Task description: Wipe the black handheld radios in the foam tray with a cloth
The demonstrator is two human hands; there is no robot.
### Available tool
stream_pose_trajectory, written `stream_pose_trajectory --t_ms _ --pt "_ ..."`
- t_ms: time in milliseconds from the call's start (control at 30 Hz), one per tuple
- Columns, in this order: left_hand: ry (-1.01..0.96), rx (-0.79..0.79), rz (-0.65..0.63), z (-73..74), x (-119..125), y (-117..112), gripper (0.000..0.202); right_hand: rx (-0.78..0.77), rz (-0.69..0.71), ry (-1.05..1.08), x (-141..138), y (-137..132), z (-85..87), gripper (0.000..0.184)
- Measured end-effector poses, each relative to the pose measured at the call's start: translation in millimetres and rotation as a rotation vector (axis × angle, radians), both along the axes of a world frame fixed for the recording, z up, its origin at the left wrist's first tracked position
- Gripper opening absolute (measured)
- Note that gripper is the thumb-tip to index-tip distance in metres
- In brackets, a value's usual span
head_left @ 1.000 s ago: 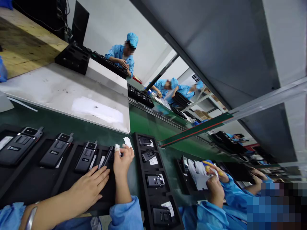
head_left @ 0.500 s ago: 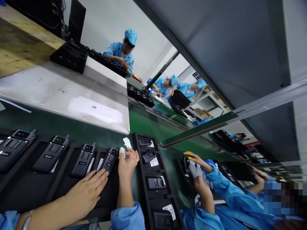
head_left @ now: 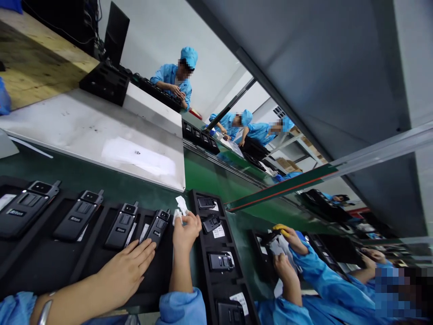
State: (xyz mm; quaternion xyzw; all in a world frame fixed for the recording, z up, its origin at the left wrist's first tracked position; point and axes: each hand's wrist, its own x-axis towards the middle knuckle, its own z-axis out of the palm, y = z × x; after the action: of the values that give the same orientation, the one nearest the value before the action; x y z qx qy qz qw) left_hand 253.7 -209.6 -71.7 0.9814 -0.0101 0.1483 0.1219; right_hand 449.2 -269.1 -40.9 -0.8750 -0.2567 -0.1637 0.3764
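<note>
My left hand (head_left: 130, 268) lies flat with its fingers stretched out, the fingertips against the lower end of a black two-way radio (head_left: 158, 228) marked Riton. Just right of that radio, my right hand (head_left: 186, 230) pinches a crumpled white wipe (head_left: 181, 205) between thumb and fingers, a loose flap of it standing up. The radio rests in a compartment of a black foam tray (head_left: 76, 282), with a white label slip beside it. Further left in the tray lie another radio (head_left: 122, 225), a third radio (head_left: 77, 216) and a large radio (head_left: 29, 210), all face down.
A second black tray (head_left: 203, 253) with several smaller black devices and white labels stands to the right. Beyond it a co-worker's hands (head_left: 286, 266) handle a yellow item and a clear bag. A white board (head_left: 67, 126) covers the back of the green bench (head_left: 152, 187).
The view has shifted slightly. My right hand with the wipe has moved a little away from the radio, while my left hand stays at its lower end. The co-worker's yellow item has moved rightward.
</note>
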Motion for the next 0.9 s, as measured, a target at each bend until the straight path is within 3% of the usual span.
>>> stream_pose_trajectory --t_ms 167,233,367,467,567,633,767,900 --pt "-0.029 -0.016 0.011 -2.0 0.4 1.1 0.05 -0.143 0.122 0.012 -15.3 22.6 -9.6 0.008" --pt "-0.019 -0.008 0.001 1.6 -0.3 2.0 0.05 -0.123 0.058 0.012 -6.8 12.2 -11.3 0.008" --pt "0.008 -0.007 -0.013 5.8 -0.8 1.8 0.049 -0.033 -0.053 0.024 7.5 -32.6 -11.6 0.016" --pt "-0.003 -0.032 0.005 1.9 0.3 0.0 0.049 -0.015 0.027 0.034 -17.7 -44.9 -8.7 0.016" --pt "-0.016 -0.026 0.007 -3.7 0.6 -1.3 0.047 -0.073 0.181 0.03 -58.3 -27.6 -5.6 0.013" --pt "-0.021 -0.018 0.002 -5.9 0.0 -1.7 0.045 -0.145 0.209 0.009 -72.9 -17.1 -5.9 0.01" --pt "-0.045 -0.013 0.012 -7.3 -1.5 -3.1 0.045 -0.175 0.111 -0.025 -60.2 -31.5 -15.9 0.012" --pt "-0.054 -0.004 0.02 -9.5 -1.5 -4.1 0.043 -0.111 -0.001 -0.017 -48.1 -47.2 -20.5 0.016"
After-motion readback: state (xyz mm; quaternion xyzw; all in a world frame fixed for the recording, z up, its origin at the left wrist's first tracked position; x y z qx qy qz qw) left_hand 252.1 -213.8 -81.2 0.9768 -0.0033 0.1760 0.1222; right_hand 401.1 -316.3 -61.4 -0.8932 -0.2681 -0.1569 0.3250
